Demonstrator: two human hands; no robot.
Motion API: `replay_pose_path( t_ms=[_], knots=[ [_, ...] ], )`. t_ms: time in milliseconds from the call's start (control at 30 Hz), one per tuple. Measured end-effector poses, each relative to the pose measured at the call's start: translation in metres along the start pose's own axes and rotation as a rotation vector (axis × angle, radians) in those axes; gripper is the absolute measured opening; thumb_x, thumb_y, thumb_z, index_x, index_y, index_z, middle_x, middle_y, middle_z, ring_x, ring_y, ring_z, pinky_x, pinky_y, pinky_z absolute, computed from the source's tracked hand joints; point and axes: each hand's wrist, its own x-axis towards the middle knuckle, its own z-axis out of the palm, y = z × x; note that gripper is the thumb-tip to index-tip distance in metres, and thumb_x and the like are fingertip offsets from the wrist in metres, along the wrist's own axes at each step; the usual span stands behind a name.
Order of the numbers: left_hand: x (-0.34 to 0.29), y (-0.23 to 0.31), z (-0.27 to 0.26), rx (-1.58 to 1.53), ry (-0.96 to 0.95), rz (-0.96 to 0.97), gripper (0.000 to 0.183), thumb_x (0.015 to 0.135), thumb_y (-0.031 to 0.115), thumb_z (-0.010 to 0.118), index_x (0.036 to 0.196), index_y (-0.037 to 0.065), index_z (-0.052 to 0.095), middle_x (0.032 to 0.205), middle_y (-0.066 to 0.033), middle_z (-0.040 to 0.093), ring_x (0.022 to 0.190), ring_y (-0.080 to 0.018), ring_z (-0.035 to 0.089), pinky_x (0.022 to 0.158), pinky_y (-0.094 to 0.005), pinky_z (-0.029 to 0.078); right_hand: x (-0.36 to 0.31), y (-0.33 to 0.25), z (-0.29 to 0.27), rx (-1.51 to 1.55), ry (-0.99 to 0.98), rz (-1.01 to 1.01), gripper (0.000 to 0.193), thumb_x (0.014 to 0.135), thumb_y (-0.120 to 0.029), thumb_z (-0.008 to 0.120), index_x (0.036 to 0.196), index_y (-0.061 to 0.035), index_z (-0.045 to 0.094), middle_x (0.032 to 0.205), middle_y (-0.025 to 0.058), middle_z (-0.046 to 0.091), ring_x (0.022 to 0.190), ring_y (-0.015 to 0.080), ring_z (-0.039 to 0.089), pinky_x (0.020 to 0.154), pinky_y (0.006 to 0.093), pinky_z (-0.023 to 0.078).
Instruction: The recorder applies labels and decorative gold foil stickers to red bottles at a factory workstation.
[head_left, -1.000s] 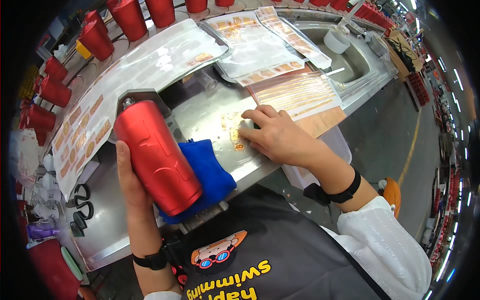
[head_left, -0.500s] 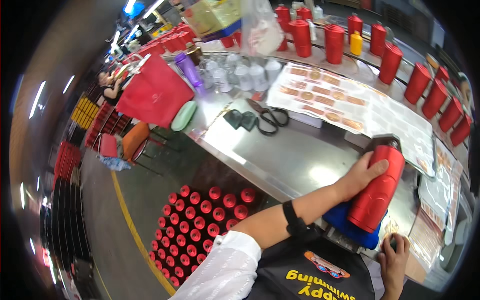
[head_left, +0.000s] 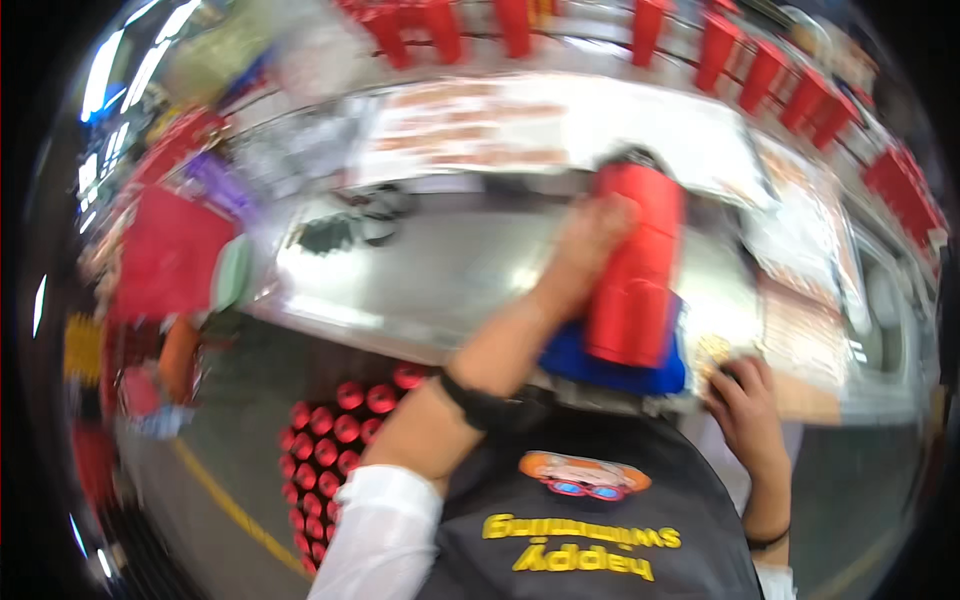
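My left hand is wrapped round the upper left side of a big red bottle with a dark top. The bottle lies tilted, its lower end on a folded blue cloth at the bench's front edge. Lower and to the right, my right hand curls its fingers about a small dark object, too blurred to name. Beside those fingers lies a small patch of gold-coloured bits on the bench.
Sheets of printed labels cover the back of the metal bench. Scissors lie to the left, near a red bag. More red bottles line the far side. Red-topped bottles stand packed on the floor at left.
My view has swung to the right, so the bench and bag appear further left, and the picture is blurred. My left hand keeps its hold on the red bottle.
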Motion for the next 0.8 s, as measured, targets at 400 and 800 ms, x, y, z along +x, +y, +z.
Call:
replay_pose_path(
  t_ms=[400, 800],
  knots=[
    [0.008, 0.036, -0.013, -0.997, 0.037, -0.594, 0.051, 0.100, 0.039, 0.045, 0.132, -0.001, 0.045, 0.120, -0.0150, 0.059, 0.104, -0.0220, 0.062, 0.090, -0.0350, 0.052, -0.008, 0.009, 0.013, 0.050, 0.074, -0.041, 0.017, 0.071, -0.009, 0.073, 0.084, -0.0060, 0.063, 0.107, 0.0077, 0.057, 0.109, 0.0305, 0.052, 0.088, 0.0410, 0.045],
    [-0.005, 0.128, -0.025, 0.227, -0.193, 0.279, 0.022, 0.080, 0.018, 0.068, 0.095, 0.003, 0.061, 0.117, -0.0194, 0.056, 0.099, -0.0307, 0.052, 0.091, -0.0414, 0.038, 0.025, -0.002, -0.020, 1.271, 0.125, 0.315, 0.019, 0.096, -0.019, 0.056, 0.102, -0.0019, 0.064, 0.118, 0.0062, 0.057, 0.098, 0.0102, 0.053, 0.085, 0.0268, 0.044]
  ],
)
